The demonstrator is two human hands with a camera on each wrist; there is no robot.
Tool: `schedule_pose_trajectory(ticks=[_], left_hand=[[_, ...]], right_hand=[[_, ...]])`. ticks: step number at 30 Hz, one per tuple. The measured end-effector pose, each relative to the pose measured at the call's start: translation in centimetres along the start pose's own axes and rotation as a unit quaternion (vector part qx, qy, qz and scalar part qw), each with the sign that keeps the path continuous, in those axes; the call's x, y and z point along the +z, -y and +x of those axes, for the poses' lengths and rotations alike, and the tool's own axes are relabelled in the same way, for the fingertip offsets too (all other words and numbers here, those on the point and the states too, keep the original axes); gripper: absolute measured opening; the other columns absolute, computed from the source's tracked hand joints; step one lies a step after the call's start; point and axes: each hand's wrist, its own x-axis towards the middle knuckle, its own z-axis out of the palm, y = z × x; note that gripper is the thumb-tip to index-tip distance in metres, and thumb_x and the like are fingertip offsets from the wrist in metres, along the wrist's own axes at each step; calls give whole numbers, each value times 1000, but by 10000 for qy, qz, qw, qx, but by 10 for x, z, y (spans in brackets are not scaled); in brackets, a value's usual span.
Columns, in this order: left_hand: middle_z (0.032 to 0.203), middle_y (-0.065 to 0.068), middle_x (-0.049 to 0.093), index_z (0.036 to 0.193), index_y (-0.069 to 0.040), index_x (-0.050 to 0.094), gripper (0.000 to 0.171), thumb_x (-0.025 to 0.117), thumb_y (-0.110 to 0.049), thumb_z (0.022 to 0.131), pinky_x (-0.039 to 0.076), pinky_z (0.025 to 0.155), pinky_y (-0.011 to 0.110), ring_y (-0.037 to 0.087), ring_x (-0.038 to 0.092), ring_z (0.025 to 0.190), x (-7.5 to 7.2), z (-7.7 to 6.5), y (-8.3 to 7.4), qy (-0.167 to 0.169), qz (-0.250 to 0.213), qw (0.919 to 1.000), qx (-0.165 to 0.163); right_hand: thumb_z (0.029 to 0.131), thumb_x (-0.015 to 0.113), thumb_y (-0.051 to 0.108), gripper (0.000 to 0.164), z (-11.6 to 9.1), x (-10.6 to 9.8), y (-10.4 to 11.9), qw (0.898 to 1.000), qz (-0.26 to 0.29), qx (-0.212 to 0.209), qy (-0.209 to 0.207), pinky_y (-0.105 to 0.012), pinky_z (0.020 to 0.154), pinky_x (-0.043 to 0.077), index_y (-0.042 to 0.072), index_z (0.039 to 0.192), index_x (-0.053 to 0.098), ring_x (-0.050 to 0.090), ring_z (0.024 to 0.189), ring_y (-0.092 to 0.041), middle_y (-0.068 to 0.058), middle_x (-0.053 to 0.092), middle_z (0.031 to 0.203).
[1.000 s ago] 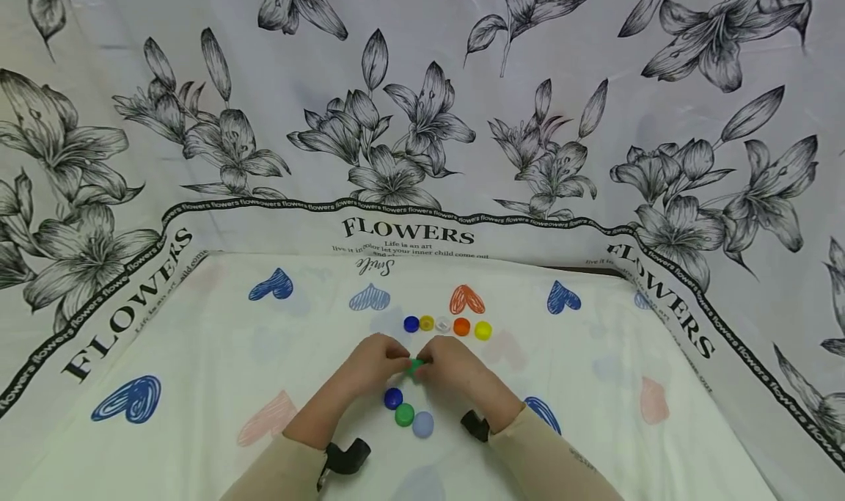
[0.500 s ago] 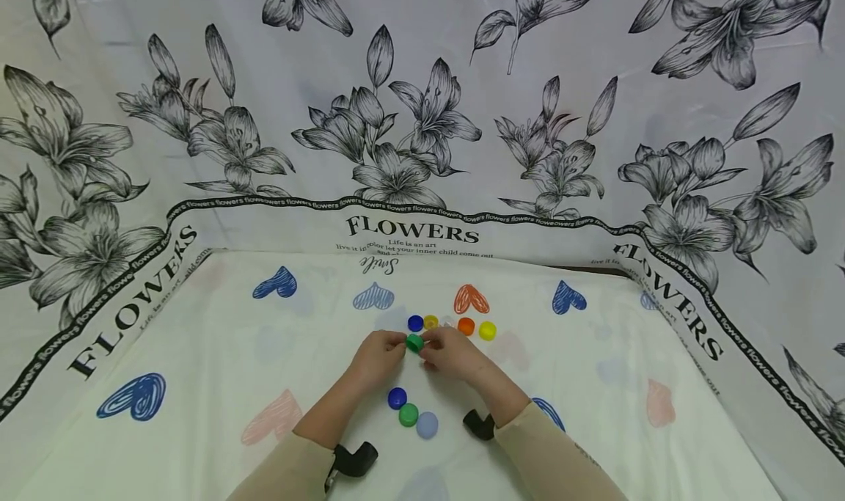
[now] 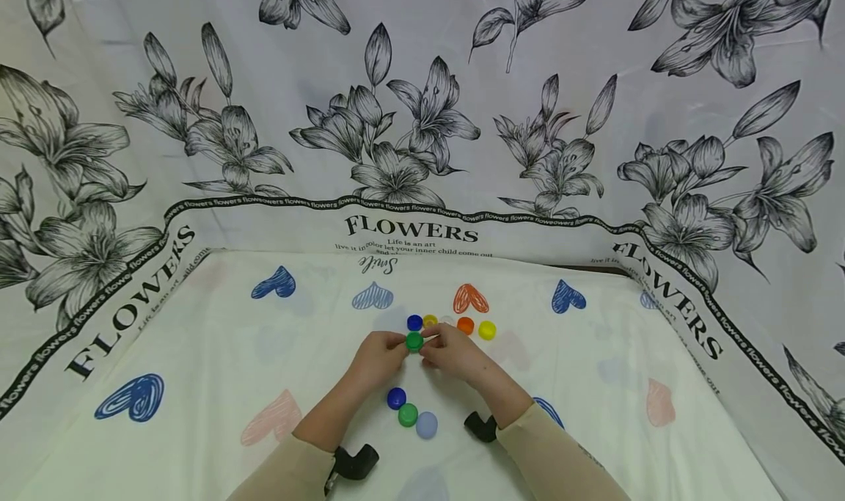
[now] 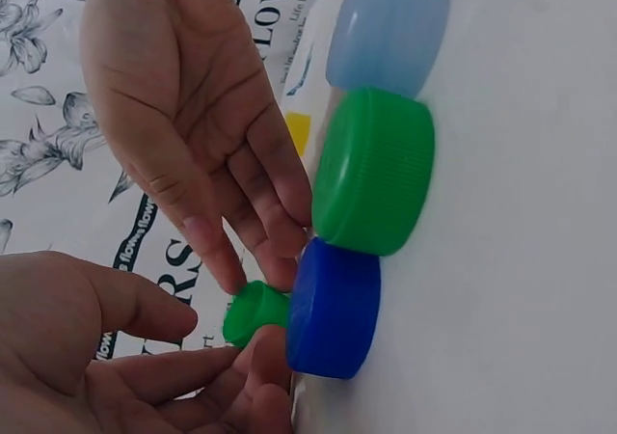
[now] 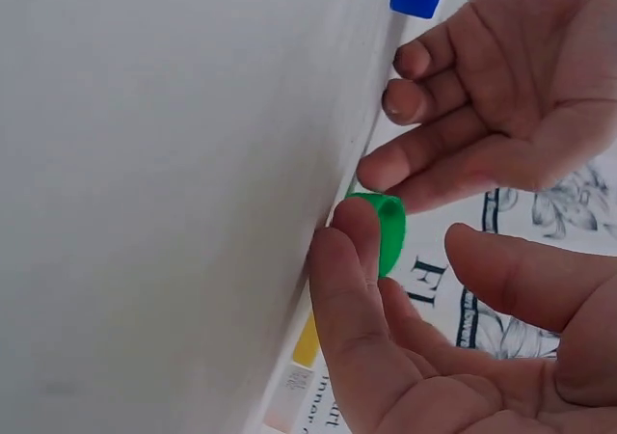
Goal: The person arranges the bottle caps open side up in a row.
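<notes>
A small green bottle cap (image 3: pixel 414 341) sits between the fingertips of both hands, just in front of a row of caps. My left hand (image 3: pixel 379 358) pinches its left side, and my right hand (image 3: pixel 454 352) its right side. In the left wrist view the cap's hollow (image 4: pixel 256 314) shows between the fingers. One digit of each hand stands off the cap; in the right wrist view this digit of the right hand (image 5: pixel 482 357) is plain. Closer to me lie a blue cap (image 3: pixel 397 398), another green cap (image 3: pixel 408 415) and a light blue cap (image 3: pixel 427 425).
Behind the hands runs a row with a dark blue cap (image 3: pixel 414 323), a gold cap (image 3: pixel 430 320), a partly hidden clear cap, an orange cap (image 3: pixel 465 326) and a yellow cap (image 3: pixel 487 330). A white cloth with hearts (image 3: pixel 317 354) covers the table. A flower-print curtain (image 3: pixel 264 226) rises behind.
Both hands have moved away from me with the small green cap, towards the back row. The cap was tilted half a second ago; now its top faces up.
</notes>
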Motion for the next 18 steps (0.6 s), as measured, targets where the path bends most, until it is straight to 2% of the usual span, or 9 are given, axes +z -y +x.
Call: schedule_pose_trajectory(ticks=[3,7,9,12,14,16,18], left_hand=[[93,11,71,121,10,69,33,60,-10,96,53,76,35,22,62,85,0,-1,-2,74,-20,9997,-228],[104,12,72,126,12,65,37,59,-11,97,54,82,38,22,63,90,-2,-2,-3,61,23,9993,-379],[104,13,72,130,13,62,40,59,-11,99,54,80,37,21,64,86,-3,-2,-3,147,1,9989,-446],[99,10,68,129,7,64,38,63,-10,95,52,75,35,19,61,81,-13,-2,-3,429,494,9971,-377],[92,6,64,120,1,67,30,68,-7,91,50,73,35,19,57,78,-23,-5,-4,831,1143,9895,-302],[88,4,60,106,-6,67,21,73,-4,86,46,73,37,20,54,79,-31,-10,-5,1296,1859,9738,-178],[83,2,58,94,-11,64,18,77,-4,84,45,72,38,20,53,78,-33,-15,-8,1732,2312,9573,-78]], right_hand=[[102,64,15,40,-1,-1,1,9998,-169,-41,76,-34,84,53,0,138,58,66,91,-19,-7,67,105],[101,65,14,46,-2,-3,1,9994,-228,-90,238,-36,88,53,1,143,56,64,94,-19,-7,65,110],[100,66,15,48,-2,-4,1,9992,-266,-97,298,-39,91,53,1,145,54,65,96,-20,-7,64,112],[100,66,15,46,-4,-6,1,9982,-507,-126,309,-39,88,53,4,143,55,64,92,-20,-6,64,108],[99,67,13,38,-6,-8,2,9952,-896,-200,345,-37,82,54,5,135,60,63,87,-21,-5,64,102],[98,68,12,26,-10,-9,4,9888,-1395,-283,443,-34,77,52,7,124,65,60,82,-20,-3,63,95],[97,70,11,14,-14,-10,5,9775,-1988,-402,581,-33,76,51,10,111,69,58,80,-19,-1,62,90]])
